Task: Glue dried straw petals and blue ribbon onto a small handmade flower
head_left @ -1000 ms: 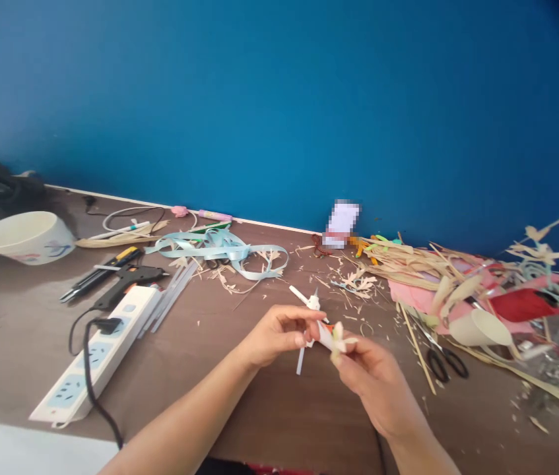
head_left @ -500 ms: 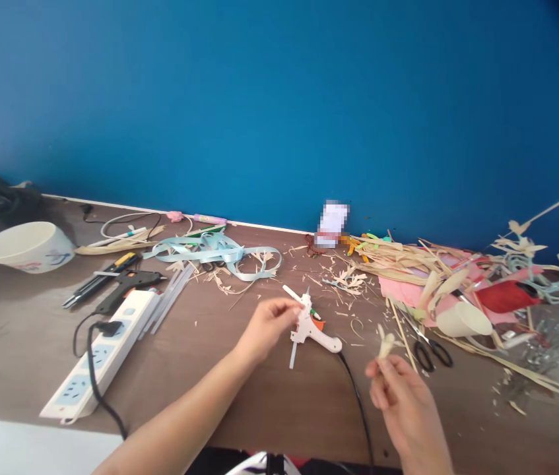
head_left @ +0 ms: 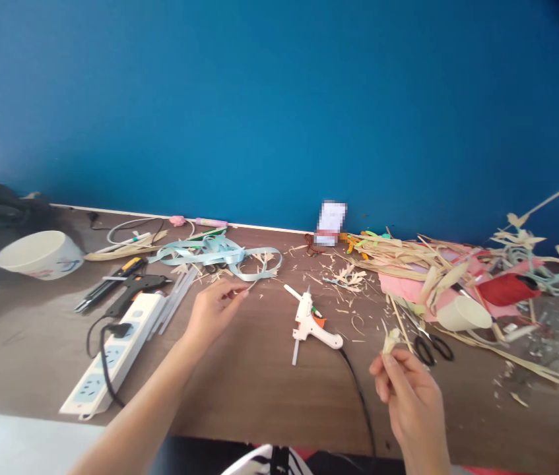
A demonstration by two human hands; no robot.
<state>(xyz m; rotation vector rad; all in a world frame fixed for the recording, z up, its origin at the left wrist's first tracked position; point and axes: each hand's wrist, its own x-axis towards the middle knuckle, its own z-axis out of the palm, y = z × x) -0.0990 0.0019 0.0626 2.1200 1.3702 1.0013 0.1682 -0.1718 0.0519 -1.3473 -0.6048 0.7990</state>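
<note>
In the head view, your right hand [head_left: 410,389] is closed in a pinch on a small pale flower [head_left: 391,340], thumb against fingers, raised at the right with its petals pointing up. Your left hand [head_left: 214,310] has thumb and forefinger nearly together; a thin strand [head_left: 253,285] shows at their tips, but you cannot tell from here whether they grip it. Just beyond that hand lies a tangle of light blue ribbon [head_left: 230,254].

Between your hands, a white glue gun [head_left: 305,316] lies on the bench [head_left: 249,389], nozzle toward the wall, a glue stick poking from its rear and its black cord running toward you. Near your right hand are black-handled scissors [head_left: 426,336], with a pale cup [head_left: 463,314] on its side beyond them. To your left sit a power strip [head_left: 128,336] and a black glue gun [head_left: 135,290].
</note>
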